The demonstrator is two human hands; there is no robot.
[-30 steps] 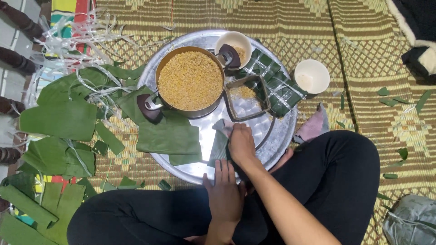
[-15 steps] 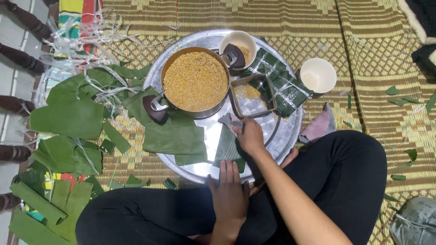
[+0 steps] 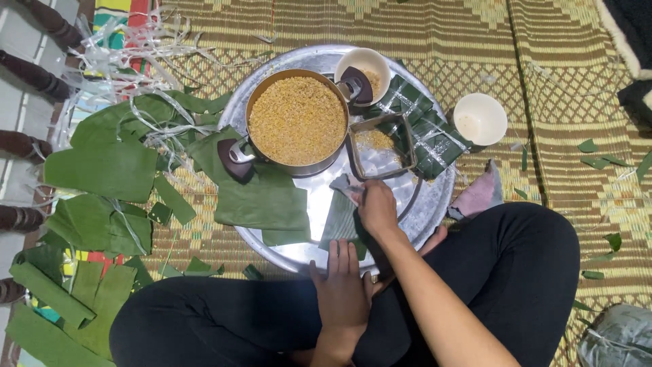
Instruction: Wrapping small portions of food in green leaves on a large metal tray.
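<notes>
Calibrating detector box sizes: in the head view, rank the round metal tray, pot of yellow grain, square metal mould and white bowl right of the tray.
1. Round metal tray
2. Pot of yellow grain
3. Square metal mould and white bowl: look alike, unranked.

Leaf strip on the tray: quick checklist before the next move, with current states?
1. Left hand flat on leaf strip: ok.
2. Right hand holds a grey cloth on the strip: ok.
3. Strip lies flat on the round metal tray: ok.
4. Strip wiped clean: cannot tell.
5. Square metal mould beside the strip: ok.
6. Pot of yellow filling uncovered: ok.
</notes>
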